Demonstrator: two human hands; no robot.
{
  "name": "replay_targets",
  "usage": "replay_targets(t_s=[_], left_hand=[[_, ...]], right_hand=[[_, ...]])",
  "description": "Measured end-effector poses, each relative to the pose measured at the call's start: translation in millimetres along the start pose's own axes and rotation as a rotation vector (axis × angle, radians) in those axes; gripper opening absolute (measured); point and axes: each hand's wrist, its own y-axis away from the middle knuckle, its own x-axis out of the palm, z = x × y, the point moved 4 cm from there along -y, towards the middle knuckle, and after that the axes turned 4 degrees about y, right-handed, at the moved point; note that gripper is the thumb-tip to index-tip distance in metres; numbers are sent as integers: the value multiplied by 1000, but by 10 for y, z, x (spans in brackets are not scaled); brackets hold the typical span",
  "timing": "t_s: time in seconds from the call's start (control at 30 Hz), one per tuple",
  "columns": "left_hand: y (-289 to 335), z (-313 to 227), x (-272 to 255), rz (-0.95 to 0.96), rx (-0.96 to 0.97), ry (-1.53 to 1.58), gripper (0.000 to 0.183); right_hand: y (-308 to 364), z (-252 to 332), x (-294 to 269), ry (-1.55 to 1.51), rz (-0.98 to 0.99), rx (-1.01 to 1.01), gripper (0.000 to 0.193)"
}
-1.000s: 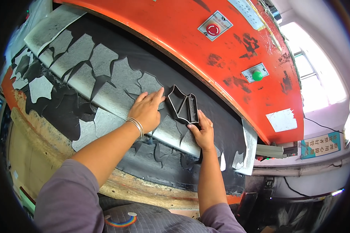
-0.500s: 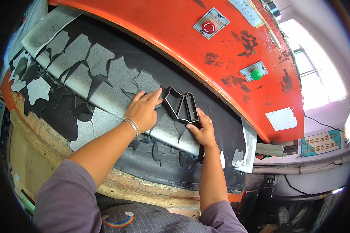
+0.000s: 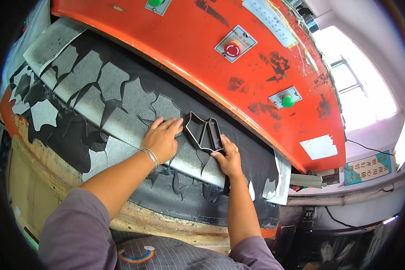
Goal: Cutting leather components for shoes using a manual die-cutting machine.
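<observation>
A steel cutting die [image 3: 204, 132], an angular open frame with inner bars, lies on a black leather-like sheet [image 3: 252, 150]. My right hand [image 3: 230, 158] grips its right end, thumb at the near corner and fingers along the far side. Just left of the die, my left hand [image 3: 161, 143] rests with fingers stretched out over the sheet, the fingertips close to the die's edge. Left of that hand, several cut-out gaps in the sheet show the grey-white layer [image 3: 114, 81] beneath, with thin black scraps between them.
Beyond the sheet rises an orange-red machine beam [image 3: 202, 67] with a red stop button [image 3: 232, 49] and a green button [image 3: 287, 101]. Black offcuts [image 3: 69, 139] and pale pieces [image 3: 44, 114] litter the near left. A worn wooden edge [image 3: 162, 220] runs along the front.
The whole view has shifted, so the machine and sheet appear lower and slightly farther left. Both hands and the die keep about the same place on the sheet.
</observation>
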Motion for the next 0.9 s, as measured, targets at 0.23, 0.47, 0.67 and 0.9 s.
replay_targets(t_s=[0.23,0.47,0.67,0.9], left_hand=[[-29,-26,-74,21,14,24,53],[-238,395,-1267,-371,-133,484,15],[-726,75,-2867,-1041,342,-69,35],[-657,-115,-2377,-189,180,177,34]], right_hand=[[20,44,-45,-101,-72,-4,71],[105,865,-1153,-388,-842,-54,36],[-563,1339,-2015,387,-1398,-116,41],[-549,1313,-1876,455,-1278,-288,32]])
